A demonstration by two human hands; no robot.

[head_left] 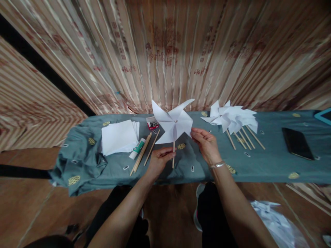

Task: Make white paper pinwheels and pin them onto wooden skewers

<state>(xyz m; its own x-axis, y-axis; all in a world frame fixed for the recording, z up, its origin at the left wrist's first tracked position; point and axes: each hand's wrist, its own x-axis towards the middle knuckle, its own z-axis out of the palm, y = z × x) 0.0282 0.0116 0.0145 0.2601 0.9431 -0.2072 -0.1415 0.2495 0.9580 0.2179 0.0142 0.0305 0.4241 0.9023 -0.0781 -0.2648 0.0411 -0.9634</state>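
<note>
Left hand (160,159): closed in a pinch, pointing inward and forward;
Right hand (207,144): also pinched, turned inward, slightly farther forward;
Left forearm (124,210): bare, slanting forward and inward;
Right forearm (238,203): bare, slanting inward from opposite side

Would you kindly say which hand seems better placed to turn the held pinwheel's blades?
Probably the right hand: it touches a blade at its edge, while the left hand grips the stick.
</note>
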